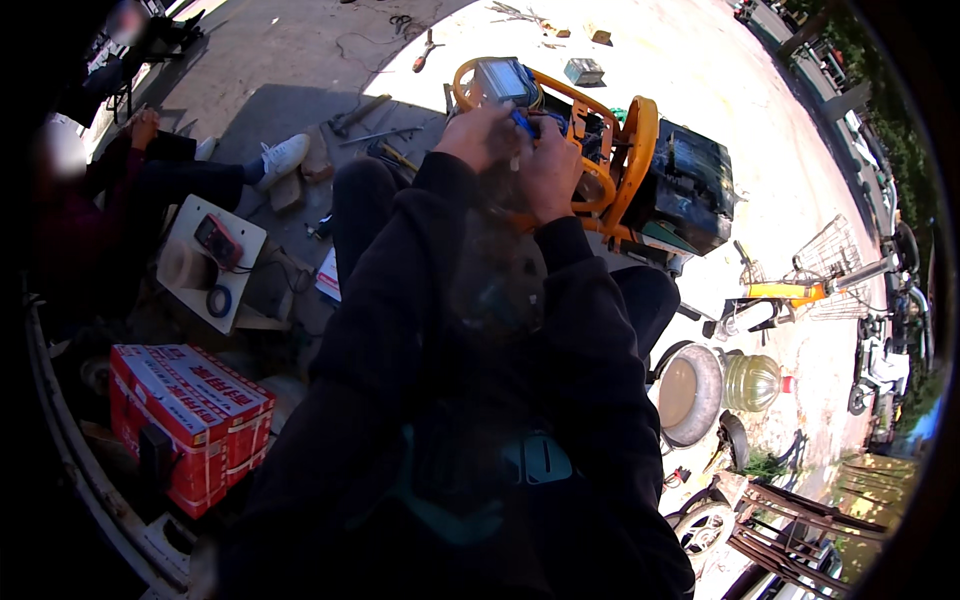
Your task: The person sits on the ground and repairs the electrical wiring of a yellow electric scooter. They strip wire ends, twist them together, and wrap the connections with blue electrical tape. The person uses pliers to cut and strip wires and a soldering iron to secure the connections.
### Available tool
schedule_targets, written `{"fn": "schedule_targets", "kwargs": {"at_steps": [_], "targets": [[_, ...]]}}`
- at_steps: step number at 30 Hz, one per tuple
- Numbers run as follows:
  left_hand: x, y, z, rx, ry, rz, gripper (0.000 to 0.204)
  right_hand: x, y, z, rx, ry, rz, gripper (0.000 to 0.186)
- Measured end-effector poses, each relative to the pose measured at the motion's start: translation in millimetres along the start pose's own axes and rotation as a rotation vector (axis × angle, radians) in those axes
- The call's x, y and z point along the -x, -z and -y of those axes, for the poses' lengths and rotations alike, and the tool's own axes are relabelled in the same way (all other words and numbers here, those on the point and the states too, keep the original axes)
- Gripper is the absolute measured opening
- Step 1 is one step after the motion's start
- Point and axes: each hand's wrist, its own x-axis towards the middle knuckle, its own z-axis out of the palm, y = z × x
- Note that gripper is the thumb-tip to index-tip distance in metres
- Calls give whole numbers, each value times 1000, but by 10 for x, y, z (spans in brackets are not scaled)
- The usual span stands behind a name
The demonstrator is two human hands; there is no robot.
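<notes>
Orange tubular metal frames the small machine [610, 150] standing on the concrete ground just past the person's knees, its long axis running from upper left to lower right, its black boxy end toward the right. Both hands meet at its near top: the left hand [478, 135] and right hand [550, 165] pinch a small blue part [523, 122], mostly hidden by the fingers. Dark sleeves cover the machine's near side.
</notes>
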Motion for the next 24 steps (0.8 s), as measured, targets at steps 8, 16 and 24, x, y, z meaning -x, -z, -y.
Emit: {"fn": "schedule_targets", "kwargs": {"at_steps": [8, 16, 24], "targets": [[-145, 297, -14, -508, -363, 13, 17, -14, -82, 179, 74, 6, 38, 26], [106, -57, -16, -55, -151, -115, 15, -19, -111, 253, 175, -22, 62, 28], [39, 71, -51, -86, -94, -55, 20, -95, -53, 341, 215, -32, 127, 26]]}}
